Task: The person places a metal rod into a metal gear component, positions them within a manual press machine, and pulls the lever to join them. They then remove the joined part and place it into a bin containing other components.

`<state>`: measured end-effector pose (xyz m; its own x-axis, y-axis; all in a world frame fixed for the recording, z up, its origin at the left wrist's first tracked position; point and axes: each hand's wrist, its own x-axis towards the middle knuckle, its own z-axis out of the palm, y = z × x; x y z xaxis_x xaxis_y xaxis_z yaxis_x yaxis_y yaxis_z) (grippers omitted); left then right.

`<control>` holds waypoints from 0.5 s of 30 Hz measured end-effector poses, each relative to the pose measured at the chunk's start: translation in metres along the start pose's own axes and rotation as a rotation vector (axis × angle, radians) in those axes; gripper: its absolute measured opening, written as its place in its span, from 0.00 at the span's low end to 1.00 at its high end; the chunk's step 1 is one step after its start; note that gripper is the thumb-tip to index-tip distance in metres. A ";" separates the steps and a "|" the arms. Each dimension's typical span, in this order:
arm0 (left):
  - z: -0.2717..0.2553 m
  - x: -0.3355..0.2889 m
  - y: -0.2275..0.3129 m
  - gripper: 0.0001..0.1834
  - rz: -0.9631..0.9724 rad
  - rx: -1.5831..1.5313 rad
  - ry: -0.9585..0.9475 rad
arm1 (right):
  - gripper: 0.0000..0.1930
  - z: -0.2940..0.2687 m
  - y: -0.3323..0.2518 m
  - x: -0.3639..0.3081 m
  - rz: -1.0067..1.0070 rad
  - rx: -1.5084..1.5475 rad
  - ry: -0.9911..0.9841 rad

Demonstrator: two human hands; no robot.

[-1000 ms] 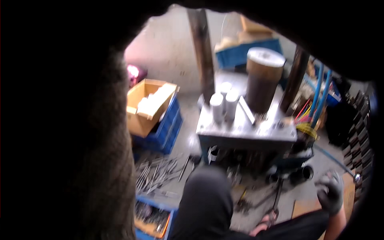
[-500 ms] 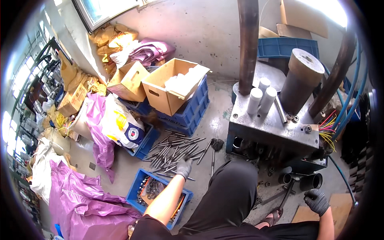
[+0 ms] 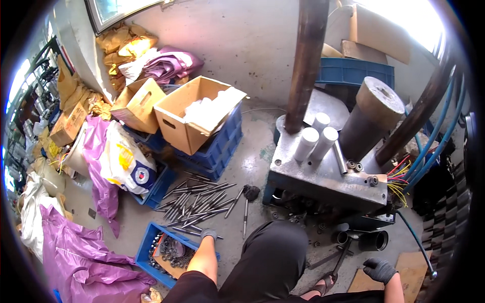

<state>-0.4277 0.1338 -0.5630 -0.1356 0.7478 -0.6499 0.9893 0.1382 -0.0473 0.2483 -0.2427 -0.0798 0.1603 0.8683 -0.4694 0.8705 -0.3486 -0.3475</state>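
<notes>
My left hand (image 3: 208, 234), in a grey glove, is low over the near edge of a pile of metal rods (image 3: 202, 199) on the floor. One rod runs beneath it, its end poking out to the right. The fingers are mostly hidden, so a grip cannot be made out. Beside that forearm sits a blue crate (image 3: 146, 247) with many small metal rings (image 3: 174, 250) and a piece of cardboard. Off to the right, my gloved right hand (image 3: 380, 270) is loosely curled near my leg, above flat cardboard (image 3: 411, 270), with nothing visible in it.
A metal press table (image 3: 323, 182) carries white cylinders (image 3: 306, 144) and a large dark cylinder (image 3: 371, 113) between steel columns. Cardboard boxes (image 3: 177, 126) top blue crates at the back. Purple sheeting (image 3: 86, 252) covers the left. A hammer (image 3: 345, 252) and dark metal cups (image 3: 374, 241) lie right.
My left hand has drawn back toward me, from among the rods to the pile's near edge. The whole view has shifted; the right hand stays loosely curled.
</notes>
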 end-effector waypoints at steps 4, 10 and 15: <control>-0.044 -0.061 0.083 0.19 -0.007 -0.125 0.019 | 0.18 -0.017 -0.010 -0.016 0.045 -0.018 -0.004; -0.055 -0.109 0.101 0.21 0.119 -1.106 0.571 | 0.15 -0.049 -0.047 0.005 -0.174 -0.017 0.184; -0.188 -0.209 0.141 0.16 0.430 -1.633 0.576 | 0.14 -0.081 -0.090 -0.002 -0.351 -0.098 0.381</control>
<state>-0.2703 0.1186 -0.2912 -0.2616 0.9623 -0.0738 -0.0473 0.0636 0.9969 0.2074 -0.1849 0.0181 -0.0068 1.0000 -0.0034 0.9387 0.0052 -0.3446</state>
